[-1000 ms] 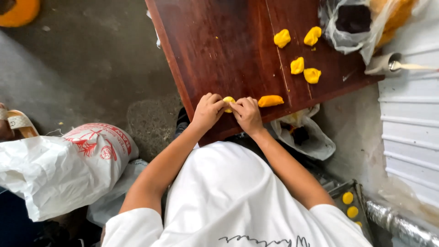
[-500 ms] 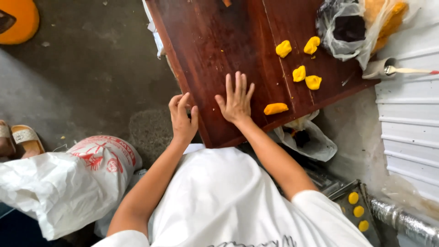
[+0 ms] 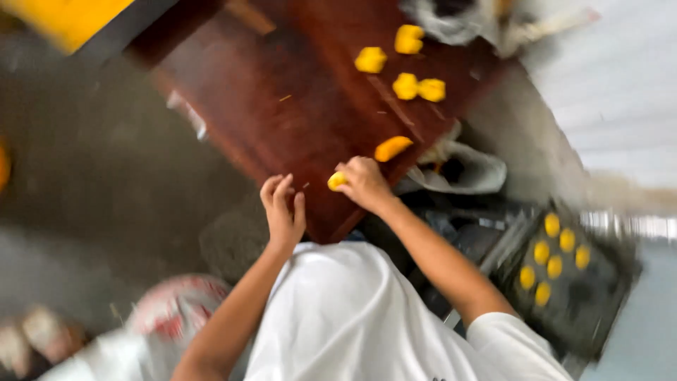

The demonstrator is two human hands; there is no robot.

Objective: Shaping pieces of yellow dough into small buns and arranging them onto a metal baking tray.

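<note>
On the bench (image 3: 282, 106) lay five loose yellow dough pieces: four blocky lumps (image 3: 406, 85) far from its near edge and one longer roll (image 3: 392, 147) closer. A sixth piece (image 3: 336, 180) sat in one hand (image 3: 363, 185). Beside the bench, a dark tray (image 3: 599, 296) held six yellow rounds (image 3: 541, 252).

small yellow dough piece (image 3: 336, 180): pinched at the fingertips of the right hand (image 3: 365, 183), just above the near edge of the dark wooden board (image 3: 282, 106), frame centre. rounded lump, partly hidden by the fingers; outline blurred. elongated orange-yellow dough piece (image 3: 392, 148) lies flat on the board just up-right of it, apart.
</note>
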